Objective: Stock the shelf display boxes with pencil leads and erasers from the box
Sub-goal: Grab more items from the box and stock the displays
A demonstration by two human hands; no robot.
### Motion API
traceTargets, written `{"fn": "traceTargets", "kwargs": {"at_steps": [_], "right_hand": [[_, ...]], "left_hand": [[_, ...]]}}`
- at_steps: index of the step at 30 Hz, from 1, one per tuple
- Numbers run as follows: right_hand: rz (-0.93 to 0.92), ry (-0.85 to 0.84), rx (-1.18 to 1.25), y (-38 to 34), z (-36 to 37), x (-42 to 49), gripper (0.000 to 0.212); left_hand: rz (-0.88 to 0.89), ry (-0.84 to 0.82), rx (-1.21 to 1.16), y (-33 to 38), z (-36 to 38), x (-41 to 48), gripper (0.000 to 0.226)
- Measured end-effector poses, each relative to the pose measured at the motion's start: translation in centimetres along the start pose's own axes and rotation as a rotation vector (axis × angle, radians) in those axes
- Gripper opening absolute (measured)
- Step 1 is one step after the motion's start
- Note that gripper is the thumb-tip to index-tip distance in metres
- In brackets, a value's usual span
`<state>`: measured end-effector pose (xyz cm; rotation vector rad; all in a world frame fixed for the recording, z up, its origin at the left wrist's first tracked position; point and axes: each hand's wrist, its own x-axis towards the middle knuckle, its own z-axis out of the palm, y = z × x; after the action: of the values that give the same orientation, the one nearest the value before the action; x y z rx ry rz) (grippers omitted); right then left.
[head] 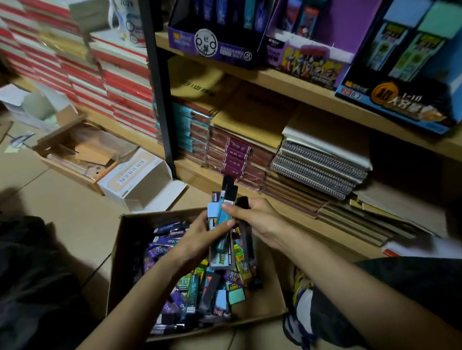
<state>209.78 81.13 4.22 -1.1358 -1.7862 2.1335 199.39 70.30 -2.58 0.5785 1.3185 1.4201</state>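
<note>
Both hands are closed round one bundle of packs (223,231). The bundle is held upright above the far right corner of the cardboard box (120,268).
- Left hand (202,240): fingers are curled on the bundle's left side, with one digit laid across the teal front pack.
- Right hand (257,220): the bundle is gripped from the right, with the thumb pressed on its upper front.

The cardboard box is set open on the floor (59,206), just in front of the lower shelf (193,175). Its left half and near side are filled with loose packs (195,292) in purple, teal, green and black, lying jumbled. Bare cardboard is seen along its right side.

Three display boxes are stood along the front edge of the upper shelf (286,85):
- Dark purple display box (213,45) at the left end, beside the black post (161,97), with a row of upright packs inside.
- Purple display box (321,38) in the middle, with a few packs at its left.
- Blue display box (412,92) at the right, with blue and mint packs standing in it.

Spiral notebooks (321,167) and maroon packets (235,157) are stacked on the lower shelf, between the bundle and the upper shelf. A white carton (141,180) lies open on the floor, left of the post. Red-and-white books (127,86) are piled behind it. A shoe (300,311) is seen touching the box's near right corner.
</note>
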Motion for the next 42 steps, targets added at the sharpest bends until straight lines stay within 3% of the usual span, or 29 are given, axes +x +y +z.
{"fn": "traceTargets", "kwargs": {"at_steps": [5,9,12,15,19,23,26,30,33,38,42], "right_hand": [[-0.053,-0.067,-0.238,-5.0,-2.4,-1.3,0.013],[-0.114,-0.071,-0.34,-8.6,-4.8,-2.5,0.022],[-0.166,0.041,-0.363,-10.9,-6.4,-3.1,0.019],[-0.242,0.12,-0.205,-12.8,-7.8,-3.4,0.032],[-0.37,0.081,0.001,-14.3,-9.2,-4.1,0.021],[-0.506,0.105,-0.005,-15.6,-9.0,-4.1,0.003],[-0.593,0.151,-0.022,-16.8,-8.1,-3.6,0.02],[-0.632,0.253,-0.287,-19.3,-6.9,-2.6,0.033],[-0.578,0.255,-0.334,-22.2,-5.9,-1.3,0.035],[-0.539,0.212,-0.185,-28.5,-4.1,2.3,0.024],[-0.657,0.288,-0.31,-32.6,-4.4,6.5,0.011]], "left_hand": [[0.122,-0.015,0.023,3.2,1.2,0.7,0.048],[0.119,-0.038,0.066,6.7,2.4,1.8,0.056],[0.118,-0.037,0.03,9.6,3.9,2.4,0.065],[0.177,-0.044,-0.018,12.5,5.9,2.6,0.071],[0.259,-0.038,-0.02,15.6,7.8,2.9,0.062],[0.316,-0.005,0.02,17.7,8.4,3.1,0.054],[0.339,0.018,0.019,19.0,7.6,3.0,0.053],[0.356,0.053,0.038,21.4,5.5,3.1,0.051],[0.383,0.098,0.066,23.4,2.8,3.2,0.061],[0.423,0.182,0.069,25.1,-2.7,3.2,0.095],[0.483,0.184,-0.031,24.9,-5.4,3.2,0.051]]}}
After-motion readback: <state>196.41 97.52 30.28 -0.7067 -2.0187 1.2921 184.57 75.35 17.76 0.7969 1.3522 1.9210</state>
